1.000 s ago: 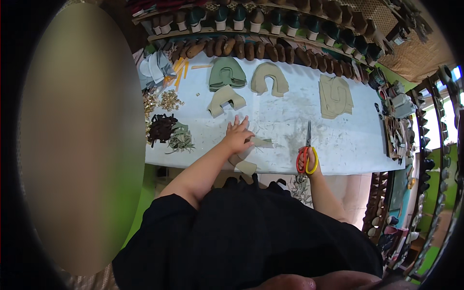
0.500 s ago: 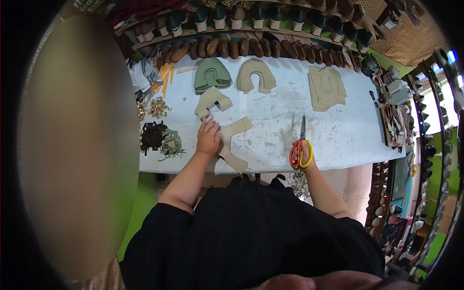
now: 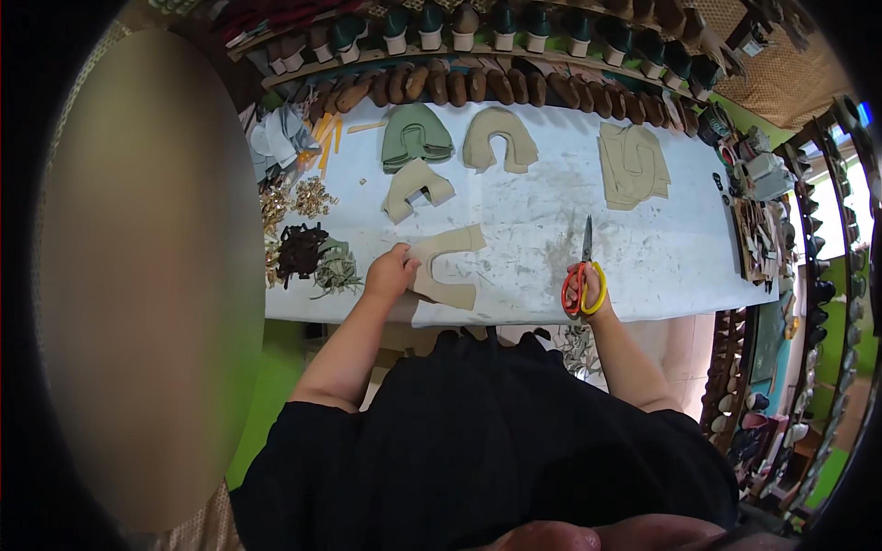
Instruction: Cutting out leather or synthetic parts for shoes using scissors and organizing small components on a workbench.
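On the left, my left hand pinches the curved edge of a beige U-shaped shoe-upper piece, whose open ends point right. In my right hand is a pair of scissors with one red and one yellow handle loop. Their blades look closed and point away from me, apart from any material. A folded beige piece lies just beyond my left hand. Farther back are a stack of green U-shaped pieces and a beige stack. More beige pieces lie at the far right.
Gold-coloured metal bits, dark strips and green offcuts are heaped at the table's left side. Shoe lasts line the back edge. A box of tools sits at the right edge. A large blurred shape fills the far left.
My left hand has left the folded beige piece and taken hold of the nearer U-shaped piece, which now lies turned and flatter. The right hand still holds the scissors.
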{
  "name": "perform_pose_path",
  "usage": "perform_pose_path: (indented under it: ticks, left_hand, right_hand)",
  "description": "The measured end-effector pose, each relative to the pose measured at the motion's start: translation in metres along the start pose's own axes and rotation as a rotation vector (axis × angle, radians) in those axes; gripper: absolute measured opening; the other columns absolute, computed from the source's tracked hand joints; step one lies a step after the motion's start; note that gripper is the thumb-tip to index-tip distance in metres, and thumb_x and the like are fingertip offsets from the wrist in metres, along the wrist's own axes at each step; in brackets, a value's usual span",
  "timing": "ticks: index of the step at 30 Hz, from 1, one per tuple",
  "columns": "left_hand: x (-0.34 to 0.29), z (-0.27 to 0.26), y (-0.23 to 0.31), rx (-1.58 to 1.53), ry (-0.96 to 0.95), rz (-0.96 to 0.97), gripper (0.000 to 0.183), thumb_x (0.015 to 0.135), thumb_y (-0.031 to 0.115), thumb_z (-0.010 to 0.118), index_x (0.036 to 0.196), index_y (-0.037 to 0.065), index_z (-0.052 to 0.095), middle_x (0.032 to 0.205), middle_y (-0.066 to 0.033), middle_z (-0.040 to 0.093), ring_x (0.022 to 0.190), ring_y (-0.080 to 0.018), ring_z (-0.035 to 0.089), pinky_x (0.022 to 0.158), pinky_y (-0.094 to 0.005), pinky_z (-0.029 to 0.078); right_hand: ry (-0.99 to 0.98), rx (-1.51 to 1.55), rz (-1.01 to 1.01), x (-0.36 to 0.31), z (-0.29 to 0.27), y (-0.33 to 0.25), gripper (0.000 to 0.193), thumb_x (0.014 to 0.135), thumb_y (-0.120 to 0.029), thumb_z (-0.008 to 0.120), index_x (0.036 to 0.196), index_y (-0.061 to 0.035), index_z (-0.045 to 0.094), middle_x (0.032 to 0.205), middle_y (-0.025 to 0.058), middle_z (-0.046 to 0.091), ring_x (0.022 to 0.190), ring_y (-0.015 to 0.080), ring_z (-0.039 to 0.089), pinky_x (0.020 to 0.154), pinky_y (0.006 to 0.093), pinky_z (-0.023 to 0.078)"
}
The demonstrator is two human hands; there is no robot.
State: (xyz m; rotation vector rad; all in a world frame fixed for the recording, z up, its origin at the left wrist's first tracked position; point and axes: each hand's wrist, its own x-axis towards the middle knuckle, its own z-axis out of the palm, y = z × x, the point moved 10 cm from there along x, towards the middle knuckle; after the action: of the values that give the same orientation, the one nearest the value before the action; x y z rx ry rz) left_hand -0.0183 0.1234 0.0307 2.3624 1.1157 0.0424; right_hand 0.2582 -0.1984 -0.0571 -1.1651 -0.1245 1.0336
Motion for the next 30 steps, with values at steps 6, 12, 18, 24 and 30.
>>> perform_pose_path:
  ticks: [6, 12, 18, 24, 30]
  left_hand:
    - [-0.022, 0.000, -0.022, 0.261, 0.124, 0.162, 0.057, 0.083, 0.024, 0.070, 0.133, 0.007, 0.051, 0.132, -0.0193, 0.055, 0.116, -0.0381, 0.056, 0.094, -0.0457, 0.048]
    - [-0.074, 0.039, 0.010, 0.134, 0.094, 0.548, 0.064, 0.084, 0.028, 0.069, 0.138, 0.002, 0.046, 0.144, -0.0210, 0.045, 0.135, -0.0403, 0.040, 0.111, -0.0458, 0.035]
    - [-0.084, 0.053, 0.016, 0.185, 0.194, 0.655, 0.056, 0.080, 0.032, 0.073, 0.122, -0.002, 0.058, 0.128, -0.0200, 0.059, 0.120, -0.0347, 0.056, 0.101, -0.0428, 0.046]
    - [-0.076, 0.055, 0.046, 0.200, 0.078, 0.420, 0.071, 0.076, 0.045, 0.075, 0.120, -0.006, 0.056, 0.136, -0.0249, 0.051, 0.123, -0.0410, 0.052, 0.099, -0.0458, 0.046]
    - [-0.072, 0.069, 0.042, 0.181, 0.090, 0.021, 0.095, 0.081, 0.054, 0.066, 0.145, -0.009, 0.033, 0.159, -0.0264, 0.011, 0.145, -0.0438, 0.020, 0.117, -0.0505, 0.020]
  right_hand:
    - [0.016, -0.010, 0.001, -0.001, 0.001, 0.000, 0.051, 0.100, -0.051, 0.044, 0.105, -0.0003, 0.050, 0.065, 0.0023, 0.044, 0.048, 0.0137, 0.045, 0.042, 0.0299, 0.047]
    - [0.095, -0.062, -0.022, -0.005, 0.003, -0.002, 0.047, 0.101, -0.048, 0.043, 0.103, -0.0027, 0.053, 0.063, 0.0013, 0.043, 0.047, 0.0138, 0.043, 0.042, 0.0301, 0.044]
    - [-0.027, -0.246, 0.114, -0.007, 0.040, 0.023, 0.041, 0.101, -0.045, 0.046, 0.103, -0.0047, 0.054, 0.061, 0.0013, 0.044, 0.043, 0.0140, 0.044, 0.040, 0.0293, 0.041]
    - [-0.254, -0.594, 0.067, -0.013, 0.112, 0.028, 0.037, 0.103, -0.039, 0.046, 0.103, -0.0021, 0.052, 0.058, 0.0037, 0.044, 0.041, 0.0145, 0.045, 0.039, 0.0286, 0.038]
    - [-0.318, -0.547, 0.144, 0.006, 0.135, 0.045, 0.039, 0.103, -0.041, 0.043, 0.102, -0.0028, 0.052, 0.055, 0.0029, 0.041, 0.037, 0.0143, 0.039, 0.035, 0.0288, 0.034]
